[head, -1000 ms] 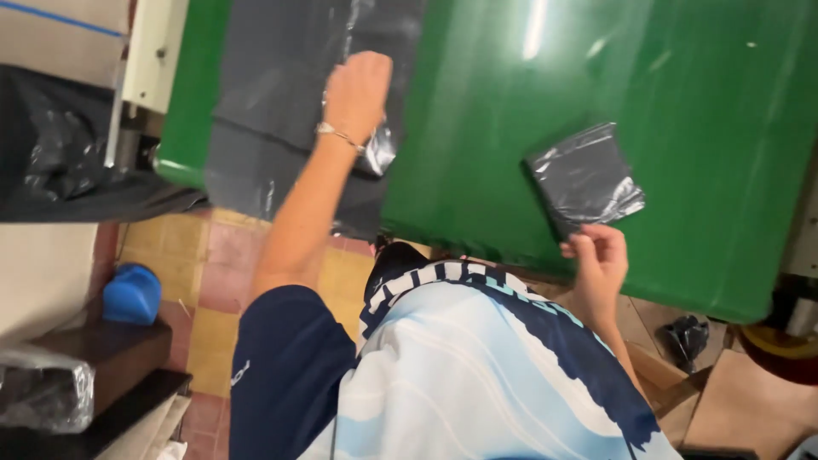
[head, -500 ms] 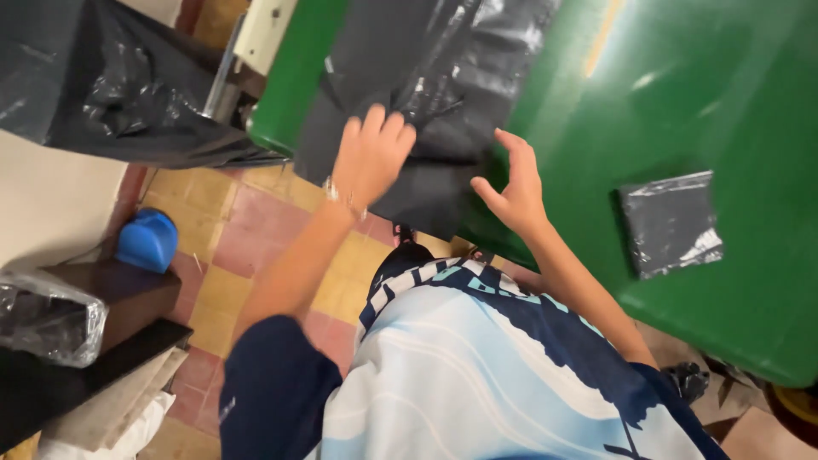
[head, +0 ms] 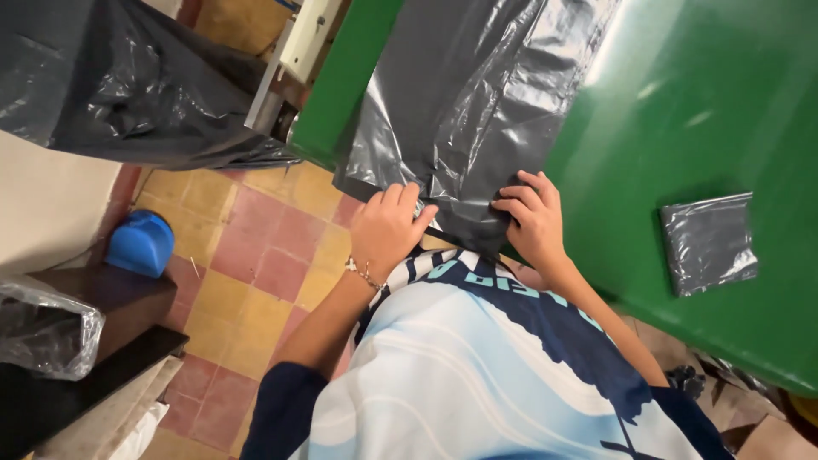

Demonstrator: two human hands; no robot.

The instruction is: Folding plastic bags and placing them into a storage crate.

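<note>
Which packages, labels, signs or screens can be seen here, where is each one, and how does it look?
Folded dark grey plastic bag: flat glossy square packet, on the green table, apart from both hands.
Clear plastic bag: crumpled, on a dark shelf at lower left.
No labels, signs or screens show.

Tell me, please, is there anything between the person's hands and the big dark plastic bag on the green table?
Nothing visible. The left hand and the right hand both rest directly on the near edge of the dark plastic bag, which lies spread on the green table. The folded bag lies apart, further right.
</note>
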